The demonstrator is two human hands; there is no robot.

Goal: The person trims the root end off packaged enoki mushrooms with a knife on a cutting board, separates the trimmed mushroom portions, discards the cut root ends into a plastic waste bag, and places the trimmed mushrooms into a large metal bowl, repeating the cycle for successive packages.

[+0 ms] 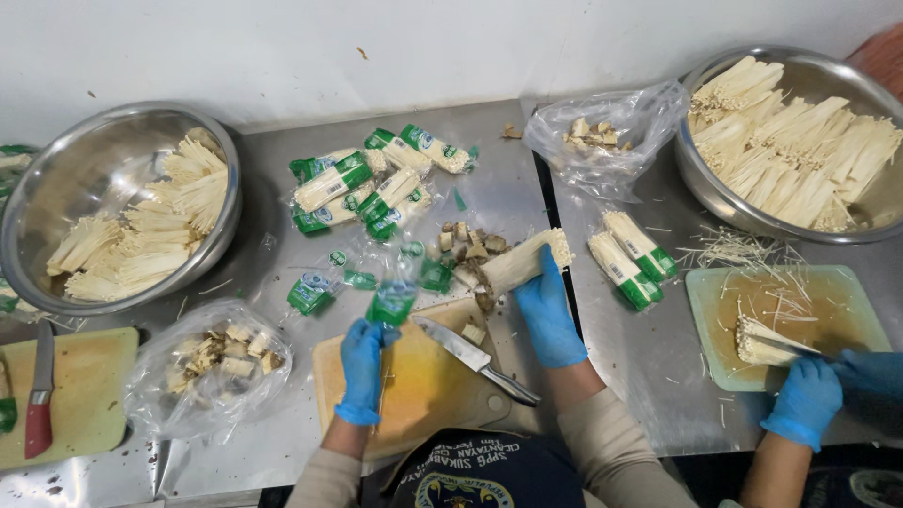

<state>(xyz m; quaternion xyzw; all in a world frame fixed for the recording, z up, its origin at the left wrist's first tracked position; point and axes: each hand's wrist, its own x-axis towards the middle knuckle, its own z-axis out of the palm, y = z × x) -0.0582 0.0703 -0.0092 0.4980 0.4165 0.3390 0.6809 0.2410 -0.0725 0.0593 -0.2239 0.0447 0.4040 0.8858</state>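
Observation:
My left hand [362, 369], in a blue glove, pinches an empty clear-and-green plastic wrapper [391, 301] above the wooden cutting board [423, 390]. My right hand [547, 315], also gloved, grips a bare bundle of enoki mushrooms [517, 263] just past the board's far edge, root end toward the board. A steel-bladed knife [470, 357] lies diagonally on the board between my hands. Cut brown root pieces [470, 246] lie beyond the board. Several packaged enoki bundles [372, 183] are piled further back.
A steel bowl [52, 202] of trimmed enoki stands at left, a fuller bowl [715, 188] at right. Two clear bags [160, 400] [640, 122] hold root scraps. Another person's gloved hands [814, 400] cut enoki on a green board [715, 320]. A red-handled knife [39, 395] lies on a left board.

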